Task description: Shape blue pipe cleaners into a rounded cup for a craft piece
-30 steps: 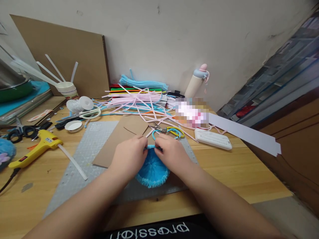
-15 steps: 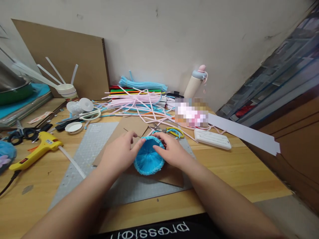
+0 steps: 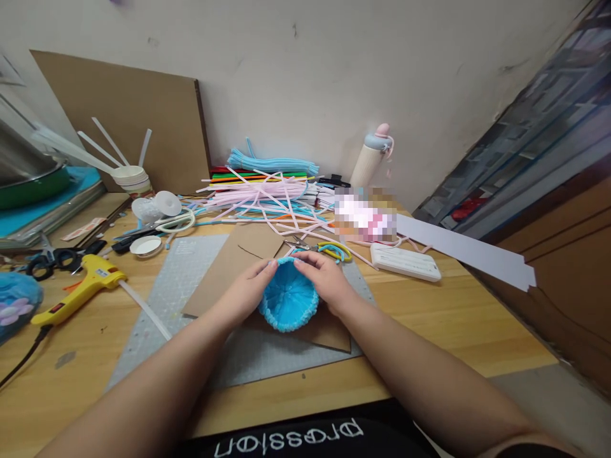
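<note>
Both hands hold a small round blue fuzzy cup (image 3: 289,298), its hollow inside turned toward me and its rim thick and fluffy. My left hand (image 3: 249,285) grips the upper left of the rim, thumb at the edge and fingers hidden behind. On the upper right, my right hand (image 3: 323,280) pinches the rim with its thumb at the edge and fingers around the outside. Beneath lies a piece of brown cardboard (image 3: 210,286) on a grey cutting mat (image 3: 167,286). Just behind the right hand rest yellow-handled pliers (image 3: 329,247).
A yellow glue gun (image 3: 79,292) with a glue stick lies at left, near black scissors (image 3: 60,257). Pink pipe cleaners (image 3: 258,191) and a blue bundle (image 3: 272,162) lie by the wall. A bottle (image 3: 370,156) and a white power strip (image 3: 405,262) are at right.
Both thumbs have come out from over the cup's opening to its upper rim. The left fingers have closed round the edge, and the cup's hollow faces me more fully.
</note>
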Action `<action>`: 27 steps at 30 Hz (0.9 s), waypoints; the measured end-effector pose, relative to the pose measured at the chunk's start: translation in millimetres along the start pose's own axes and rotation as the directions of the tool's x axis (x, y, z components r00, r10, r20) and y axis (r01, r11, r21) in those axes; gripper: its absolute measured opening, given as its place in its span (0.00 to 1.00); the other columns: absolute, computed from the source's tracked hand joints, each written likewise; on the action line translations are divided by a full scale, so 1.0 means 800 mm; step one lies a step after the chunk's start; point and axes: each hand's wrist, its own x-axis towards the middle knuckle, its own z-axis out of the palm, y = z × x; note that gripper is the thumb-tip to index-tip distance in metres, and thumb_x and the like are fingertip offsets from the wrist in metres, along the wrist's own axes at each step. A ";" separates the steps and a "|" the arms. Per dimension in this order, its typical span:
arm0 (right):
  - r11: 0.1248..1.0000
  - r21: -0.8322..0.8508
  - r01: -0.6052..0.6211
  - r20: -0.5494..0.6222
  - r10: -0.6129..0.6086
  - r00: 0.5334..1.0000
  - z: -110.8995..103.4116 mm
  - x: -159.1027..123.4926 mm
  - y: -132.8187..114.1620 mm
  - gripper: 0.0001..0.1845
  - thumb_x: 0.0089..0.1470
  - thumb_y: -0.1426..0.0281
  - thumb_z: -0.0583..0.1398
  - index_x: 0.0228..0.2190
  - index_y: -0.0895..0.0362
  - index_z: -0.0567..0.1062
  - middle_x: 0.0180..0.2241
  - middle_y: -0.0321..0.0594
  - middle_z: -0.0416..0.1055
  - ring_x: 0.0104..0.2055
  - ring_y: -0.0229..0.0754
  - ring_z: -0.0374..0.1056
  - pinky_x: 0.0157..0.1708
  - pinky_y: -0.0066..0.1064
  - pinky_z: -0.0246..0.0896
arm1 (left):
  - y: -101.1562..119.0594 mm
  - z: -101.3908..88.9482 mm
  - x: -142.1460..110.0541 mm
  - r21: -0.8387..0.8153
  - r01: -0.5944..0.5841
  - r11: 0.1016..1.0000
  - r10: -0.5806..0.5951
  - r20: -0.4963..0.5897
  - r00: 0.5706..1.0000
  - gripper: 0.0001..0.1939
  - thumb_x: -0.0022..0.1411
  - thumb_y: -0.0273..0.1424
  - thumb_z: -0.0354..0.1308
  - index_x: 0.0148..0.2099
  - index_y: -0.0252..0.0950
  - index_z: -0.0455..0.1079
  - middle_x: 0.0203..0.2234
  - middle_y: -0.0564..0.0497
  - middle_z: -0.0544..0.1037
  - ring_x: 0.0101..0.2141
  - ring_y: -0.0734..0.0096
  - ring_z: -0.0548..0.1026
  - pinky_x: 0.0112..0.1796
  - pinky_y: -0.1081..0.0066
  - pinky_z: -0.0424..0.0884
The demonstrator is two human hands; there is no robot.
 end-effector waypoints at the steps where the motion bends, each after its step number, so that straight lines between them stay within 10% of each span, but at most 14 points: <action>1: 0.998 0.065 -0.005 -0.012 0.006 1.000 0.002 -0.001 -0.001 0.15 0.47 0.60 0.63 0.36 0.55 0.76 0.38 0.38 0.76 0.41 0.44 0.70 0.44 0.36 0.64 | -0.001 0.002 0.001 -0.086 0.048 0.995 -0.046 0.024 0.999 0.17 0.53 0.42 0.62 0.42 0.37 0.76 0.36 0.47 0.81 0.38 0.58 0.76 0.38 0.67 0.70; 8: 0.783 0.586 -0.212 0.148 0.154 0.977 0.015 -0.013 -0.011 0.20 0.56 0.52 0.55 0.44 0.50 0.72 0.43 0.37 0.75 0.45 0.44 0.71 0.44 0.39 0.67 | 0.015 0.010 0.002 -0.529 0.156 0.834 -0.202 -0.030 0.979 0.15 0.65 0.38 0.50 0.43 0.34 0.73 0.35 0.47 0.80 0.33 0.65 0.78 0.39 0.65 0.74; 15: 0.673 0.602 -0.430 0.348 0.263 0.900 0.031 -0.016 -0.003 0.28 0.57 0.49 0.51 0.48 0.55 0.71 0.42 0.44 0.76 0.48 0.49 0.71 0.50 0.49 0.64 | 0.012 0.016 -0.004 -0.547 0.155 0.823 -0.231 -0.071 0.970 0.12 0.62 0.37 0.54 0.35 0.34 0.72 0.26 0.51 0.80 0.29 0.66 0.78 0.40 0.64 0.75; 27: 0.633 0.673 -0.381 0.223 0.318 0.922 0.037 -0.021 -0.005 0.20 0.57 0.56 0.55 0.43 0.55 0.73 0.38 0.42 0.78 0.44 0.47 0.74 0.48 0.46 0.67 | 0.003 0.024 -0.014 -0.465 0.036 0.885 -0.035 0.009 0.999 0.18 0.59 0.39 0.59 0.47 0.33 0.73 0.37 0.45 0.81 0.38 0.59 0.79 0.40 0.64 0.75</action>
